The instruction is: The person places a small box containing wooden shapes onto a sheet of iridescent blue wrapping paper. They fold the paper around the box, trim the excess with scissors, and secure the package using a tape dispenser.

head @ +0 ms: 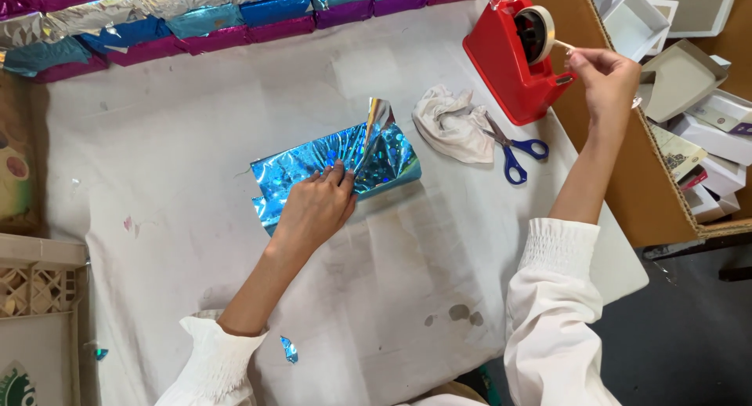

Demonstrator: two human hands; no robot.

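Note:
My left hand (317, 204) presses flat on a box wrapped in shiny blue holographic paper (384, 161) in the middle of the white-covered table (196, 179). One flap of the foil stands up loose just past my fingers. My right hand (603, 77) is raised at the red tape dispenser (509, 65) at the far right, its fingers pinching the free end of the tape (562, 44) pulled off the roll.
A crumpled white cloth (453, 124) and blue-handled scissors (513, 149) lie between the box and the dispenser. Wrapped foil boxes (196, 18) in blue, purple and silver line the far edge. A cardboard carton (627, 163) of white boxes stands at right. A plastic crate (35, 288) sits at left.

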